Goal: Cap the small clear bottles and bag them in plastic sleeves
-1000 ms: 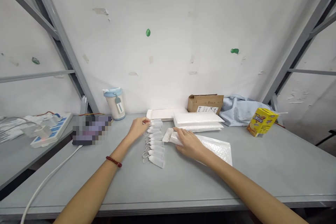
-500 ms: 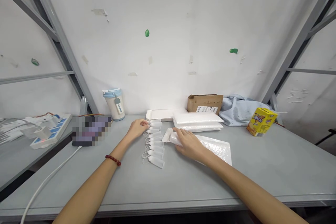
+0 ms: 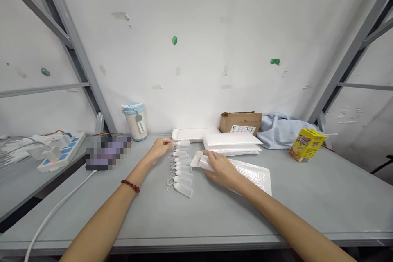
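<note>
My left hand (image 3: 160,148) is closed in a pinch at the cord loop of the farthest small white tag (image 3: 183,143). Below it, several more white tags with loops (image 3: 183,189) lie in a column running toward me. My right hand (image 3: 221,168) rests over a white bubble mailer (image 3: 254,174), thumb and fingers gripping it near its open flap end, which points left toward the tags. The mailer lies on the grey table (image 3: 172,221), partly covered by my hand and forearm.
Behind are stacked white bubble mailers (image 3: 231,138), another mailer (image 3: 195,134), a cardboard box (image 3: 241,122) and pale blue cloth (image 3: 279,131). A yellow drink carton (image 3: 307,144) stands right. Left are a cup (image 3: 135,123), a phone (image 3: 109,153) on a cable and a power strip (image 3: 63,153).
My left fingers have shifted very slightly at the farthest tag. My right hand stays on the bubble mailer, and the whole view has moved a little.
</note>
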`<move>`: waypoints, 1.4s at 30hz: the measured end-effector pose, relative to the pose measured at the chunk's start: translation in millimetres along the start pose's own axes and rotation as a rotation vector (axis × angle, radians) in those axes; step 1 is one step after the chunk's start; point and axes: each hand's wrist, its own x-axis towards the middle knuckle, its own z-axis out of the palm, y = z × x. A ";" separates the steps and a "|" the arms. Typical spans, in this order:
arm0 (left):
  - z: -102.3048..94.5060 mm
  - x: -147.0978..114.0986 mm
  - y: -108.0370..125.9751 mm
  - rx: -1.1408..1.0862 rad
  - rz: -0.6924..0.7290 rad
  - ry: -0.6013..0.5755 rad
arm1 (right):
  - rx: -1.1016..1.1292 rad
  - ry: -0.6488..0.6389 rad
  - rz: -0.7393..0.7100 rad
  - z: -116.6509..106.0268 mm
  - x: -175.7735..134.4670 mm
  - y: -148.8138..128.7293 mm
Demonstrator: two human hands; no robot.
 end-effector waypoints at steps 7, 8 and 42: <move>-11.4 -11.2 22.3 -0.121 0.009 -0.214 | -0.005 0.007 -0.006 0.1 -0.2 -0.6; -10.0 -13.6 25.2 -0.111 0.009 -0.255 | -0.006 0.008 -0.007 0.2 0.0 -0.7; -17.1 -11.6 29.9 -0.569 -0.130 0.016 | 0.048 0.803 -0.428 -16.0 -2.2 10.6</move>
